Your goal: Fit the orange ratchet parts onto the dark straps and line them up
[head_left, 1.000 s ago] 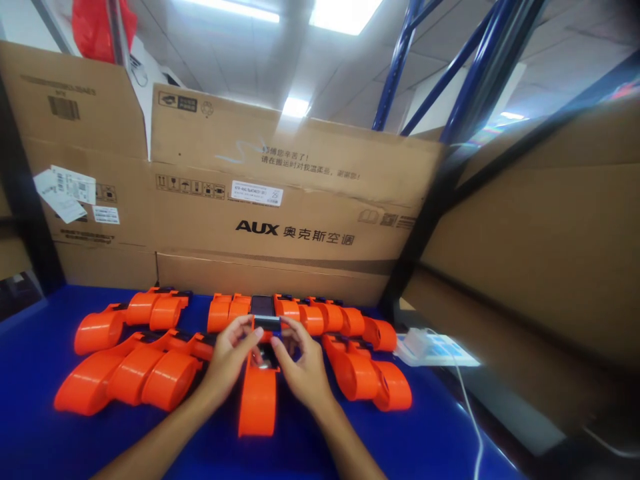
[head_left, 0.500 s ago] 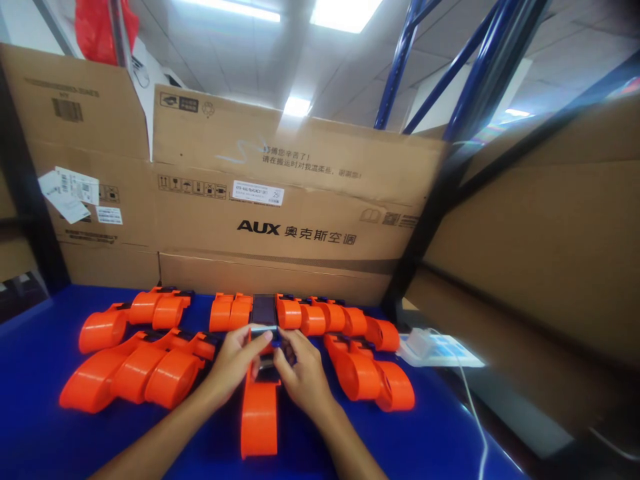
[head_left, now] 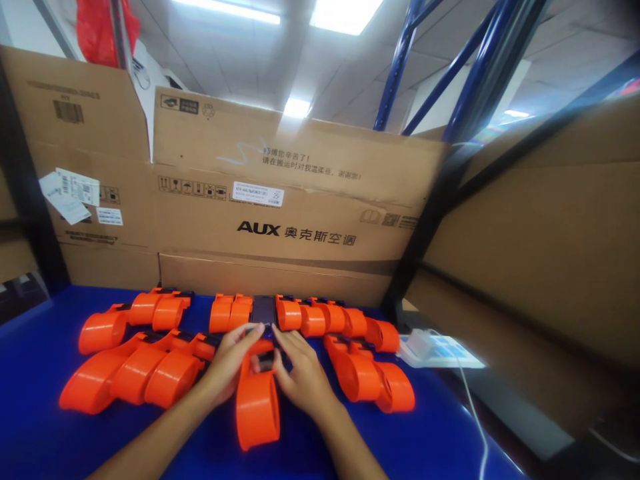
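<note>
Between my hands is an orange plastic tape dispenser (head_left: 257, 411), its wide ring hanging toward me and its dark upper end partly hidden by fingers. My left hand (head_left: 231, 357) is closed on its left side, with the thumb near the top. My right hand (head_left: 299, 363) grips the right side, fingers bent around the upper part. A small dark piece shows under the left thumb, too covered to make out. Just behind the fingertips lies a dark flat rectangular thing (head_left: 263, 309).
More orange dispensers lie in groups on the blue tabletop (head_left: 200, 447), at left (head_left: 85, 383), back (head_left: 313, 321) and right (head_left: 395, 387). A cardboard panel (head_left: 300, 200) stands behind. A white adapter with a cable (head_left: 423, 343) sits at the right edge, by a dark post (head_left: 420, 247).
The dispenser has tilted and turned between my hands, its ring rising slightly and showing more of its opening. The shiny strip under my left thumb is now mostly hidden.
</note>
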### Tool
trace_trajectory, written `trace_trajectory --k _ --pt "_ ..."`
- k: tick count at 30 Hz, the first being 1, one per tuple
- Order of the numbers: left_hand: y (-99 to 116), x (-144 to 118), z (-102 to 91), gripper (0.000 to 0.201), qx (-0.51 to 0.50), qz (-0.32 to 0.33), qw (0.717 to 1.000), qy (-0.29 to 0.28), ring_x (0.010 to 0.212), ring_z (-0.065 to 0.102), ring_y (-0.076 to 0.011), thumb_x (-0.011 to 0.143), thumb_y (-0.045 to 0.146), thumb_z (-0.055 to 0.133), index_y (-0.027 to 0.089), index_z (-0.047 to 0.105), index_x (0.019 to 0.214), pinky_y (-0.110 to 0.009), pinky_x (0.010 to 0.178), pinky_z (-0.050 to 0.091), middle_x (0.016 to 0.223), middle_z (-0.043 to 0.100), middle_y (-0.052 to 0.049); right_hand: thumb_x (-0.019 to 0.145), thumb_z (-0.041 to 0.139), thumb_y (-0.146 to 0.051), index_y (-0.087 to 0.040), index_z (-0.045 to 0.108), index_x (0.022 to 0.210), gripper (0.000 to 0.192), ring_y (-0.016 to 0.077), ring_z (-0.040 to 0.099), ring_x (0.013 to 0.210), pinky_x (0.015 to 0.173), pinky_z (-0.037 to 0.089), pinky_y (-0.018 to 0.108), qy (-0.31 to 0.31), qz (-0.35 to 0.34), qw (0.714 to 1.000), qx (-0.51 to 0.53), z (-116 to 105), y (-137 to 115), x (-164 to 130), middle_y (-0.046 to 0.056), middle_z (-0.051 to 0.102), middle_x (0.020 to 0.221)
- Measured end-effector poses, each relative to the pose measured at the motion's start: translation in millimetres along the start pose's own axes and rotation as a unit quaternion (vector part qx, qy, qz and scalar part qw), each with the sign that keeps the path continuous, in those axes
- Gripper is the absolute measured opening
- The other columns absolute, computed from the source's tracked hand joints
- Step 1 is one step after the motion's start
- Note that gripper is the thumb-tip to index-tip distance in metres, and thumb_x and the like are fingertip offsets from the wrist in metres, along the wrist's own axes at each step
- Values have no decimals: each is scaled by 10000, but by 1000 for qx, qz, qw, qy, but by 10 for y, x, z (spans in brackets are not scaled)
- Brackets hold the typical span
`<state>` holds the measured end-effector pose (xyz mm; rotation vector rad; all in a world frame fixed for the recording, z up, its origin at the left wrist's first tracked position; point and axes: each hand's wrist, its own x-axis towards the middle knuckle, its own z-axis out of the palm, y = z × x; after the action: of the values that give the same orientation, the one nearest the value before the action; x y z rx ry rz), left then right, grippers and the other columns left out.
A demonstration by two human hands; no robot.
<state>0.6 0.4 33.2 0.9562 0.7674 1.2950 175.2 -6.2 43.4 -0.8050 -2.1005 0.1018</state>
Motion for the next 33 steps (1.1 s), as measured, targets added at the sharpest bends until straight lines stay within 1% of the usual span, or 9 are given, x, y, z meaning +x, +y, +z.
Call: trace_trajectory --k 4,8,11,15,18,23,26,29,33 --pt "21 -15 10 459 23 -13 1000 -10 397 522 -69 752 452 779 152 681 1085 -195 399 410 740 681 -23 877 510 -104 -186 481 1434 563 247 648 949 859 567 407 -6 -8 999 -36 46 44 -38 136 689 1115" --pt "32 -28 27 455 26 -18 999 -23 399 507 -57 746 433 790 147 690 1085 -184 391 396 752 678 -24 829 524 -73 -152 472 1429 607 229 644 802 766 580 379 -12 -3 998 -65 67 33 -71 109 701 926" --pt "34 -32 41 447 13 -25 999 -30 409 509 -57 721 423 810 145 700 1053 -176 377 375 749 666 -19 800 522 -51 -143 479 1416 624 217 634 745 727 578 362 -11 -1 998 -66 73 7 -79 87 686 847" --pt "49 -32 47 447 0 -38 999 -31 413 510 -60 700 418 825 146 702 1034 -171 365 354 722 655 -9 808 509 -60 -138 472 1418 616 217 628 725 714 581 367 -17 -1 998 -65 72 -15 -72 87 681 838" --pt "58 -26 30 443 6 -35 999 -25 394 481 -46 696 413 829 147 702 1027 -168 360 340 711 651 1 831 501 -73 -147 468 1424 599 227 640 775 740 584 378 -20 -4 998 -57 49 -12 -56 107 690 904" --pt "14 -7 -15 422 6 -19 1000 -6 360 463 -49 728 499 778 157 689 958 -185 355 341 680 637 11 921 538 -184 -201 497 1405 486 245 647 923 828 567 398 -17 -16 999 -23 -8 20 -32 127 689 1069" --pt "-30 -1 -22 429 38 -4 999 -2 350 489 -66 769 572 707 163 670 891 -194 348 343 661 620 15 928 583 -271 -187 577 1311 392 235 640 843 761 563 374 1 10 1000 -22 -10 31 -33 116 693 975" --pt "-47 -8 -22 427 85 14 996 -25 340 489 -67 797 574 674 160 674 904 -199 349 352 680 643 1 932 565 -271 -180 620 1223 310 214 619 760 693 541 338 8 29 999 -15 2 20 -33 91 682 874" --pt "-18 -19 -46 430 88 6 995 -45 310 454 -62 791 564 680 154 674 921 -200 337 330 669 678 -19 949 495 -261 -190 652 1099 229 194 615 726 672 510 301 32 62 997 27 -25 9 -14 65 677 824"
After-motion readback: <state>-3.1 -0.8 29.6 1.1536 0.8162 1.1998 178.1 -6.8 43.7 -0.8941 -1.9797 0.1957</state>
